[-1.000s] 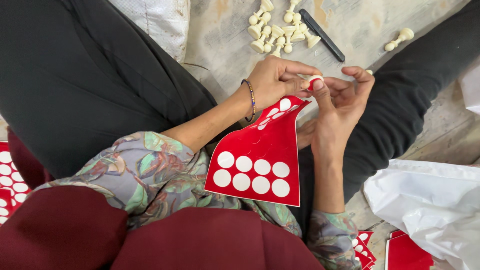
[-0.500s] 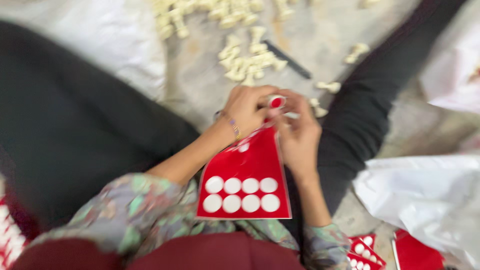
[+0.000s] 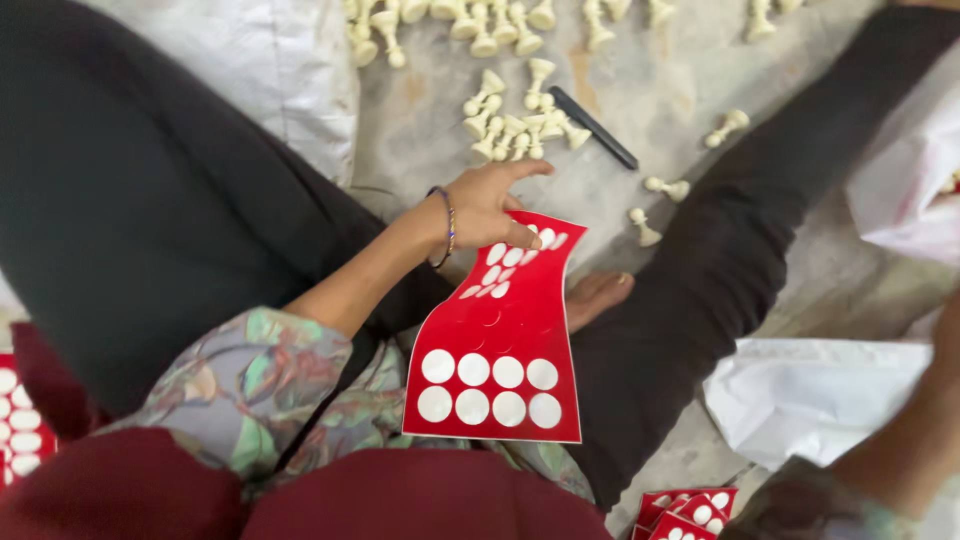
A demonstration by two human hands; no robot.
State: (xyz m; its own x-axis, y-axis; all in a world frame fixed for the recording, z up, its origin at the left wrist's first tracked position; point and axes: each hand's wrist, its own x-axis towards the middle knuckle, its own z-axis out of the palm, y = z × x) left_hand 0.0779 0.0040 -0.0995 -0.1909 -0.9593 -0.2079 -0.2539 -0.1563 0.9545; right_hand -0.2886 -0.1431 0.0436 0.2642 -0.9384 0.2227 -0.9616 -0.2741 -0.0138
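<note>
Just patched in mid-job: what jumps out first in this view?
The glossy red sheet of round white stickers fills the middle, draped over the lap, its top edge pinched by the left hand. Beyond it, cream plastic chess pieces lie scattered on the grey floor beside a thin black stick. The right hand is out of view; only its forearm shows at the right edge, by crumpled white bags.

One head camera is looking steeply down from the person's own head onto the lap and the floor (image 3: 660, 110) ahead, facing away from the body. It is sitting close: the left hand (image 3: 490, 205) and red sheet (image 3: 500, 345) are filling mid-frame, the legs are framing both sides, and the right forearm (image 3: 900, 450) is entering at the lower right corner.
</note>
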